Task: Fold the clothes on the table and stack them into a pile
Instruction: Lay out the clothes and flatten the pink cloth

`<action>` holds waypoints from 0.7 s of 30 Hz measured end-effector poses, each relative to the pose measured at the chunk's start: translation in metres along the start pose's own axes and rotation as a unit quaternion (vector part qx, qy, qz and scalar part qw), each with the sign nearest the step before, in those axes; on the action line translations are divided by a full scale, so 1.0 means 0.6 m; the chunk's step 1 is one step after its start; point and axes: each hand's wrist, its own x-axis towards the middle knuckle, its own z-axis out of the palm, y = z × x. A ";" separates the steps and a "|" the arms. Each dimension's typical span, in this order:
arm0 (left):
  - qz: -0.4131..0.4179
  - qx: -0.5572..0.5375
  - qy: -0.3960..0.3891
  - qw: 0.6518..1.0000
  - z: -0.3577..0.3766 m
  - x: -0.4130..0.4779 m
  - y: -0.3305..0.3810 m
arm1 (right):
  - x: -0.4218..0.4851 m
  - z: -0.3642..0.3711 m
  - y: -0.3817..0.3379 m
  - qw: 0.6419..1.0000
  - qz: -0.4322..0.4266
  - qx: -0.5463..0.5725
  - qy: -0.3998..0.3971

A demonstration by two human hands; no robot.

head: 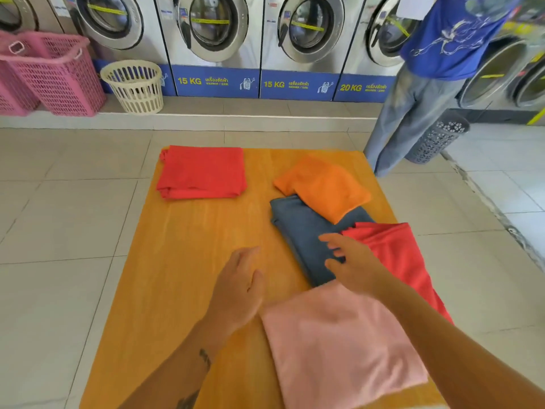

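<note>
A folded red garment [202,172] lies at the far left of the wooden table [182,261]. On the right side sit an orange cloth [323,187], a grey-blue garment [303,237] partly under it, a loose red cloth [398,252] draping over the right edge, and a pink cloth [339,343] nearest me. My left hand [239,287] hovers open over bare wood, beside the pink cloth. My right hand [352,262] is open with fingers spread, over the grey-blue garment where it meets the red cloth; it grips nothing.
Washing machines [215,31] line the back wall. Pink baskets [53,72] and a cream basket [134,85] stand on the floor at the back left. A person in a blue shirt [442,39] stands beyond the table's far right corner, next to a grey basket [439,137].
</note>
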 end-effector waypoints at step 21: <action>-0.107 -0.012 -0.061 0.992 0.075 -0.139 0.090 | -0.218 0.013 0.130 0.996 -0.001 -0.030 -0.080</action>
